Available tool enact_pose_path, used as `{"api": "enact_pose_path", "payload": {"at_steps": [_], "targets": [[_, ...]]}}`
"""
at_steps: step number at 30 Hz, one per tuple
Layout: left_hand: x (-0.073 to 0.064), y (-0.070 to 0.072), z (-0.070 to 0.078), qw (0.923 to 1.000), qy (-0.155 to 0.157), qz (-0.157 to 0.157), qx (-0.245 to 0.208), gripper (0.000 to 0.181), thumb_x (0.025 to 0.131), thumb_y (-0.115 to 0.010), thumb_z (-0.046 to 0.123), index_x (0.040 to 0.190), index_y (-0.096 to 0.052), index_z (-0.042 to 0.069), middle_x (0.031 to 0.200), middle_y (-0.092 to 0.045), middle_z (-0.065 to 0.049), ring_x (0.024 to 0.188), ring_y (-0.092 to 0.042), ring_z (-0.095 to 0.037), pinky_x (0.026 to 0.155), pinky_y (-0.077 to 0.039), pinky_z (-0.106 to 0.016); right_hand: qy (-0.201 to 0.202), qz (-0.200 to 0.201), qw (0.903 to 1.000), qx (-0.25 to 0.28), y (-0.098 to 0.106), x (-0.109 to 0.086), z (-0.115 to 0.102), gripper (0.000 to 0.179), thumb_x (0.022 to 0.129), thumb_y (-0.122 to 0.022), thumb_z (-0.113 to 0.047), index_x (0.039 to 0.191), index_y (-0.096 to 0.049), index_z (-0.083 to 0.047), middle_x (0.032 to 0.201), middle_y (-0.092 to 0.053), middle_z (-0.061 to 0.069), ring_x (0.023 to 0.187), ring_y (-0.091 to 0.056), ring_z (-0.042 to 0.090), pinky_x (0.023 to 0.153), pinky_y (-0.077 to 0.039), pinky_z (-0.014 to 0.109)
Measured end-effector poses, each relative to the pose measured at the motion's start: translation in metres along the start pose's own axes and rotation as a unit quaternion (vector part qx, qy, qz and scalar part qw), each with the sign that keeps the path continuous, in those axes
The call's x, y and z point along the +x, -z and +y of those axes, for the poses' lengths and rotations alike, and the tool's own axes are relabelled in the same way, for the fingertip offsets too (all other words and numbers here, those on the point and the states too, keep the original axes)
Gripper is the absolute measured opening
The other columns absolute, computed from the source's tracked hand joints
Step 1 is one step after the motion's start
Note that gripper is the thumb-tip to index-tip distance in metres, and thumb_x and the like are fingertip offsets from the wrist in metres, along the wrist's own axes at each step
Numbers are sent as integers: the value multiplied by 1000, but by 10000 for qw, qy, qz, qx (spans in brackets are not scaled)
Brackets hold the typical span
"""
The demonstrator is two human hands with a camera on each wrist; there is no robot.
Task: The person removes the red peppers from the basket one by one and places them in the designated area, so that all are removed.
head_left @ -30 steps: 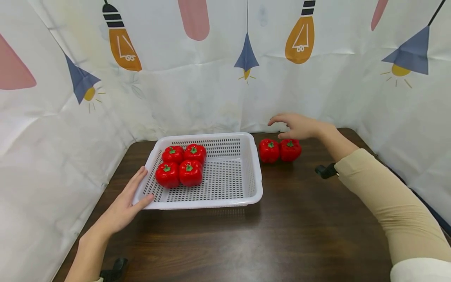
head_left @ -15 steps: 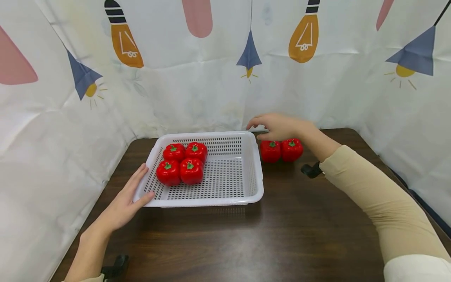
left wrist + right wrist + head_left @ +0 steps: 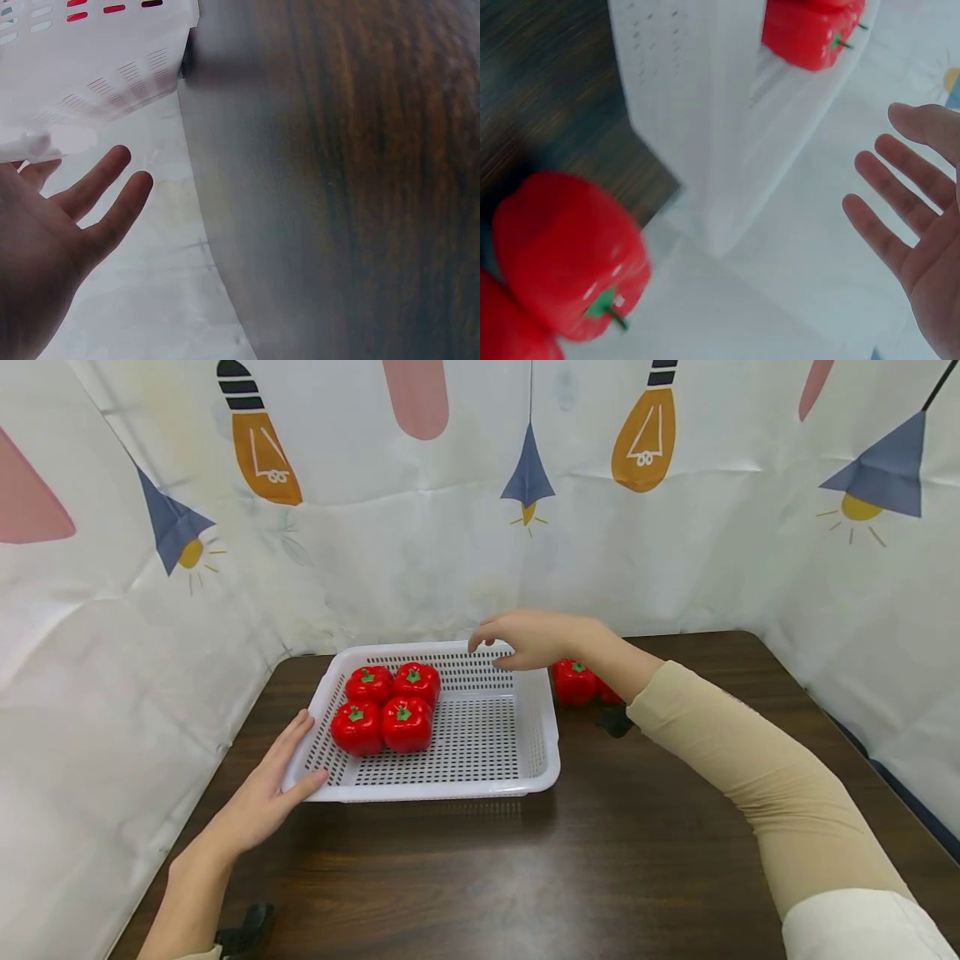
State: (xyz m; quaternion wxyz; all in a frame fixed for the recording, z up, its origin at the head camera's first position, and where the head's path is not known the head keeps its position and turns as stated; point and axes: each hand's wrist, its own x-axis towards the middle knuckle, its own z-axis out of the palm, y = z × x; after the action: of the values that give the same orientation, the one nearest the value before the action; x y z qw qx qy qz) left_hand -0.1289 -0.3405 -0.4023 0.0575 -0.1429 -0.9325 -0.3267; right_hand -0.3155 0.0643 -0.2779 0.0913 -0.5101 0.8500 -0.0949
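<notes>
A white perforated plastic basket (image 3: 450,792) sits on the dark table, with several red bell peppers (image 3: 407,727) grouped in its left half. My left hand (image 3: 262,793) rests at the basket's left side, thumb along the front corner of the rim; its fingers show spread in the left wrist view. Over the basket's back right corner hovers my right hand (image 3: 540,637), fingers loosely bent and empty. The right wrist view shows that hand (image 3: 930,232) with nothing in it. Two more red bell peppers (image 3: 573,683) stand right of the basket, partly hidden behind the right forearm.
The dark wooden table (image 3: 480,877) extends in front and to the right of the basket. A white curtain (image 3: 420,560) printed with lamps and bulbs encloses its back and sides. Black wrist mounts (image 3: 246,930) are worn on both arms.
My right hand has moved left, from above the two peppers outside to above the basket's back right corner. The left hand and all the peppers stay in place.
</notes>
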Motion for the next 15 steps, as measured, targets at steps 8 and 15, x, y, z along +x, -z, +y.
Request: {"api": "enact_pose_path", "payload": {"at_steps": [8,15], "targets": [[1,0,-2,10000,-39,8,-22,83,97,-70,27,165,-23,17,170,-14,-9,141,-35,-45,97,-24,-8,455,-226,9985,-218,-9,37,-24,42,97,-70,-16,138,-63,-10,137,-62,6,127,-55,23,107,-43,36],[0,-1,-2,10000,-35,18,-76,84,96,-70,27,165,-23,17,170,-13,-10,141,-35,-46,96,-25,-7,674,-432,9963,-303,-20,61,-45,46,96,-72,-18,140,-61,-11,140,-60,5,127,-56,22,103,-46,32]]}}
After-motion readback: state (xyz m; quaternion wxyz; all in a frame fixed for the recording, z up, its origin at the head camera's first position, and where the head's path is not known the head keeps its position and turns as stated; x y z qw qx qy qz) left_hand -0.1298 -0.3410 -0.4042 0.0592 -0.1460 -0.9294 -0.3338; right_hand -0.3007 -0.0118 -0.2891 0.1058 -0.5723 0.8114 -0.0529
